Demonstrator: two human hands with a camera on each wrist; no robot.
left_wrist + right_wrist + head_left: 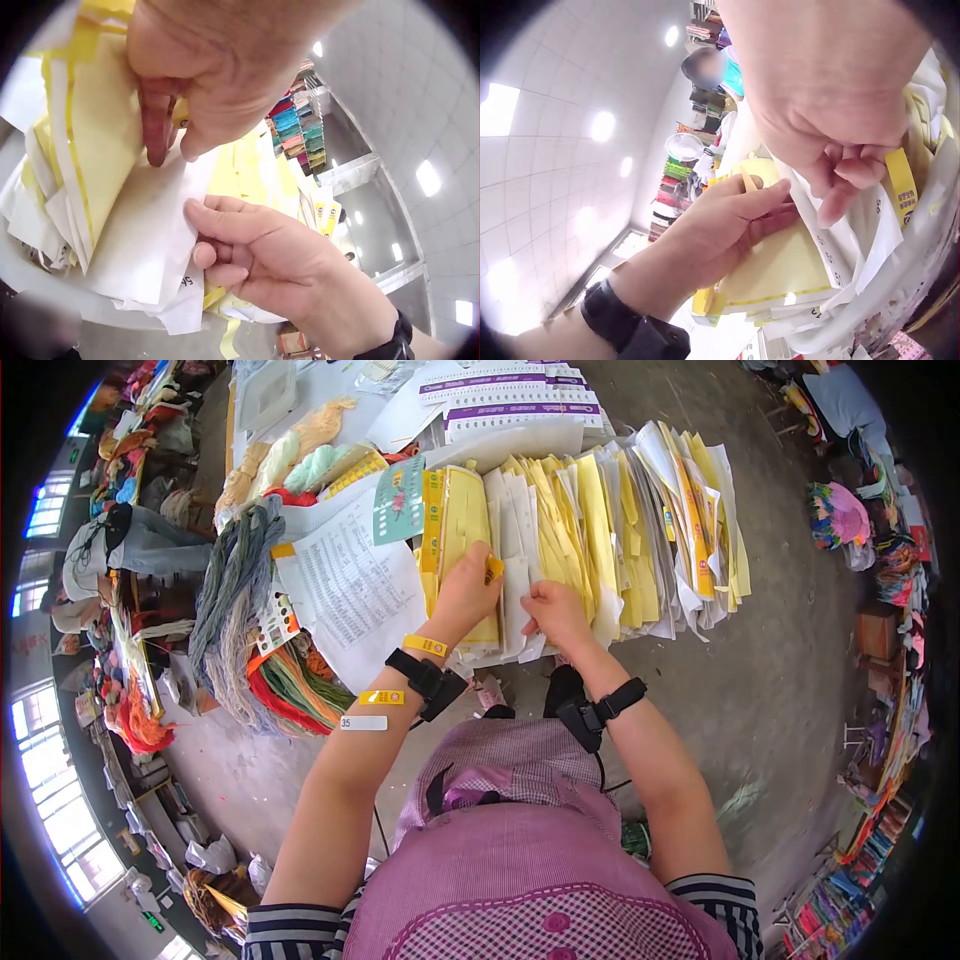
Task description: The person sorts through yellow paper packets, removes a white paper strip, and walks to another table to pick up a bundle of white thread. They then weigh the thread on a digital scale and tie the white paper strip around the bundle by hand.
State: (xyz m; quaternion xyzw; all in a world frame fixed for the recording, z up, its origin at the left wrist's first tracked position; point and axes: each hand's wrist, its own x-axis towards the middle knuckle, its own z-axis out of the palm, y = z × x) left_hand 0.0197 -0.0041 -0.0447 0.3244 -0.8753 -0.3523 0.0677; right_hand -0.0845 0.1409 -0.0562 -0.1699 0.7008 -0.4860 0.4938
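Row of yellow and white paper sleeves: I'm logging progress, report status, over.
Left hand holding small yellow paper tab. Right hand at white paper sleeve, near edge. Tightly packed row crowds close alongside.

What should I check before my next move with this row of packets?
1. Yellow tag pinched in left hand: ok.
2. Right hand at the white packets: ok.
3. Spare yellow stickers on left forearm: ok, two there.
4. Printed sheet wholly uncovered: not ok, the green card overlaps it.
5. Sheet's entries match the packets: cannot tell, print too small.
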